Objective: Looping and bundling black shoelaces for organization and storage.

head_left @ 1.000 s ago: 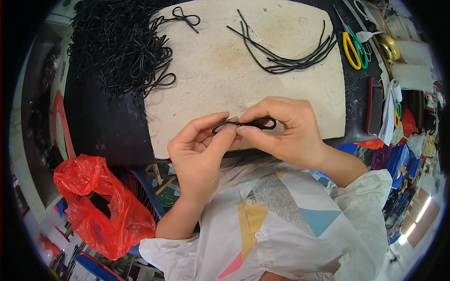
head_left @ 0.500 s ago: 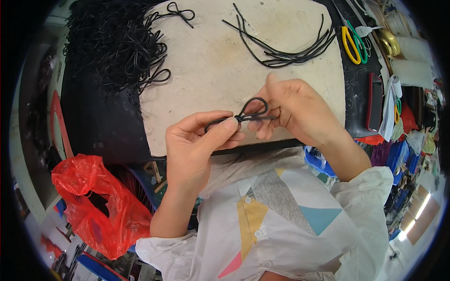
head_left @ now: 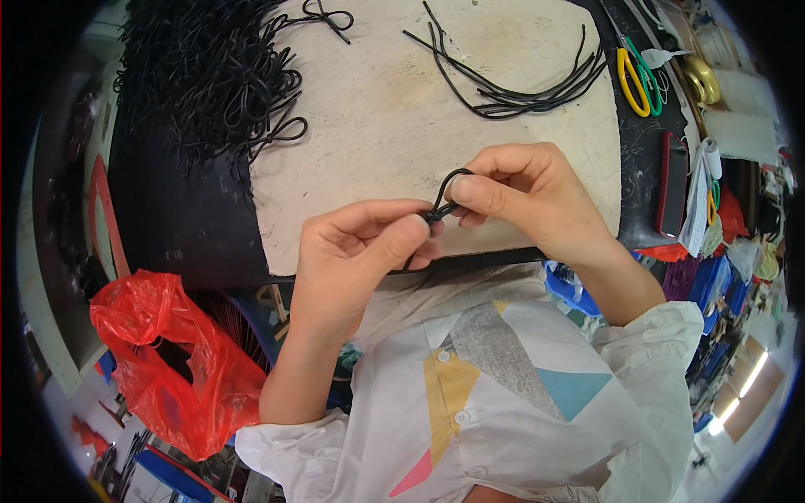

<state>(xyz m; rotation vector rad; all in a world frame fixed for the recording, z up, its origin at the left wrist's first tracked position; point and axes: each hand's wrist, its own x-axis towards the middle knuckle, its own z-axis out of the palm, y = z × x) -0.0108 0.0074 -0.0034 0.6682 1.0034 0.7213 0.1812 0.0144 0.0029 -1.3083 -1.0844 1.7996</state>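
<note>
Two bare hands meet low over the near part of a pale board, and we see one knotted black cord between them. The left hand is closed in a pinch, its thumb and forefinger gripping the cord right at the knot; a short dark length shows below its fingertips. The right hand is also closed in a pinch, its thumb and fingers gripping the cord's loop, which rises from the knot and bends over toward the right thumb. How the other strands run behind the fingers we cannot tell.

Beyond the left hand we find a tangled pile of black cords, many looped, spilling over the board's left edge, with a few loops lying on the board itself. Farther from us, to the right, several loose black cords lie side by side in a curved bunch. Right of the board, on the black tabletop, we see scissors with yellow and green handles, and nearer us a flat red-edged case. On our left, a red set square stands near the tabletop's edge, above a crumpled red plastic bag.
</note>
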